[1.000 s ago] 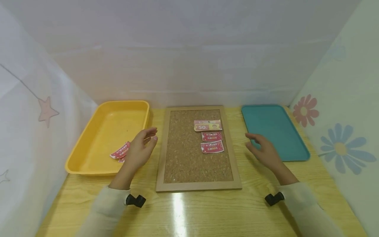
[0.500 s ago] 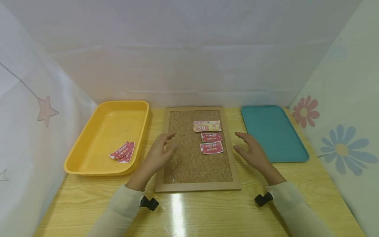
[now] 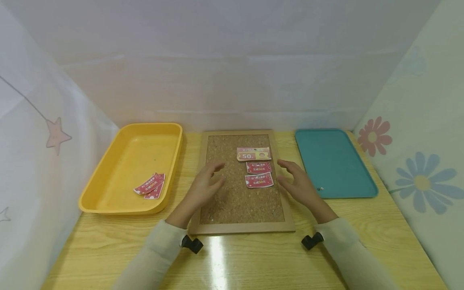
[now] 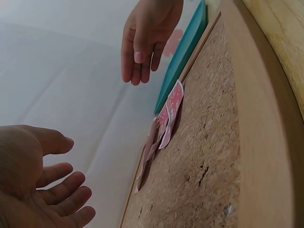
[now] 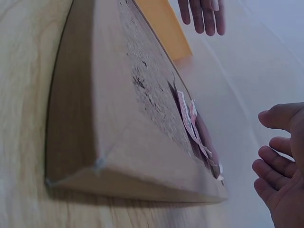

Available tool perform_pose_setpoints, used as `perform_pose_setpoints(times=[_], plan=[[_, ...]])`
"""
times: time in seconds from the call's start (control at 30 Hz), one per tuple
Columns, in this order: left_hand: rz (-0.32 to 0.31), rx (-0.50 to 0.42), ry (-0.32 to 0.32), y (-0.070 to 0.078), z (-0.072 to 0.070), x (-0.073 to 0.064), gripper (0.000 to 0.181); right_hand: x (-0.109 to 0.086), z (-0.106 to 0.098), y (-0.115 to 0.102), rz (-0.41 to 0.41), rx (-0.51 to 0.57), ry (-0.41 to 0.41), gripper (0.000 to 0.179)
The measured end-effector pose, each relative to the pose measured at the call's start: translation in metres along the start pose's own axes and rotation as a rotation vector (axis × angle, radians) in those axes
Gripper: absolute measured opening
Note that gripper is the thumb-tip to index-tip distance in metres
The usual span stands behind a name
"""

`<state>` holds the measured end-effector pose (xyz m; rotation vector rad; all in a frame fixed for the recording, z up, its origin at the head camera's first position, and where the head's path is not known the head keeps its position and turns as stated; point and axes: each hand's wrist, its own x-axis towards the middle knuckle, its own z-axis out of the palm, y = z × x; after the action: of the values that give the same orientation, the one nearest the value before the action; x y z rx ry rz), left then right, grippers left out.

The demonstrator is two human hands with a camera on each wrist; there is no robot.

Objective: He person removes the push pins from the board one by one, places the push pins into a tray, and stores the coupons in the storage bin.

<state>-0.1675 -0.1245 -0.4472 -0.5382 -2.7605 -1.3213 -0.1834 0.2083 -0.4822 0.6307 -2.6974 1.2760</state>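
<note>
Left hand (image 3: 204,187) and right hand (image 3: 299,187) moved inward, now over the corkboard (image 3: 239,207) and by its right edge. Fingers loosely bent, thumbs apart, nothing held. Three coupons (image 3: 259,181) unmoved on board, between the hands; seem within easier reach.

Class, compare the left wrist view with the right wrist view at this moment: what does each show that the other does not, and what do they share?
Only the left wrist view: the teal tray, with a pink patch on the wall behind it.
Only the right wrist view: part of the yellow bin.
Both: the framed corkboard with paper coupons on it, the wooden tabletop, the left hand and the right hand.
</note>
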Motion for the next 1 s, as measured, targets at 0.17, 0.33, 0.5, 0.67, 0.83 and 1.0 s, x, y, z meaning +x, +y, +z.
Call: perform_pose_setpoints(times=[0.17,0.33,0.5,0.67,0.83,1.0], plan=[[-0.017,0.012,-0.007,-0.002,0.006,0.003,0.047,0.003,0.009,-0.003,0.019,0.012,-0.001,0.057],[-0.046,0.0,-0.033,-0.002,0.011,0.004,0.051,0.007,0.017,-0.005,0.012,0.038,0.017,0.054],[-0.062,-0.034,-0.031,-0.001,0.016,0.006,0.05,0.009,0.024,-0.006,0.034,0.059,0.028,0.052],[-0.052,-0.065,-0.033,0.002,0.021,0.009,0.048,0.01,0.029,-0.009,0.05,0.08,0.033,0.051],[-0.044,-0.059,-0.036,0.005,0.027,0.014,0.047,0.014,0.031,-0.012,0.026,0.096,0.026,0.051],[-0.063,-0.059,-0.045,0.007,0.033,0.019,0.046,0.021,0.032,-0.016,0.01,0.098,0.043,0.049]])
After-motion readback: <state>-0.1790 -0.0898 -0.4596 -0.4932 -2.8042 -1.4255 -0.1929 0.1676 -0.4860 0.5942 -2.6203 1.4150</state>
